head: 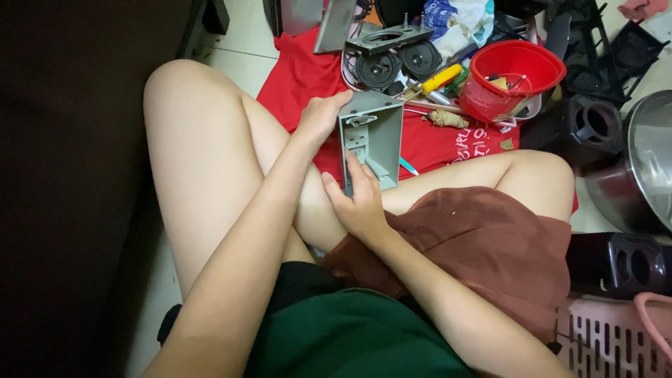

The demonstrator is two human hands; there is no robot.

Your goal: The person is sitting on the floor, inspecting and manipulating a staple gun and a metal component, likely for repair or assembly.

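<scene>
A grey plastic box-shaped housing, open side up with small parts and screws inside, rests against my crossed legs. My left hand grips its upper left edge. My right hand holds its lower end, fingers curled into the open side. Both arms cross over my knees.
On a red cloth beyond lie two round speakers, a yellow-handled screwdriver and a red bucket with small items. Dark plastic parts and a metal pot stand right. A pink basket sits lower right; dark furniture at left.
</scene>
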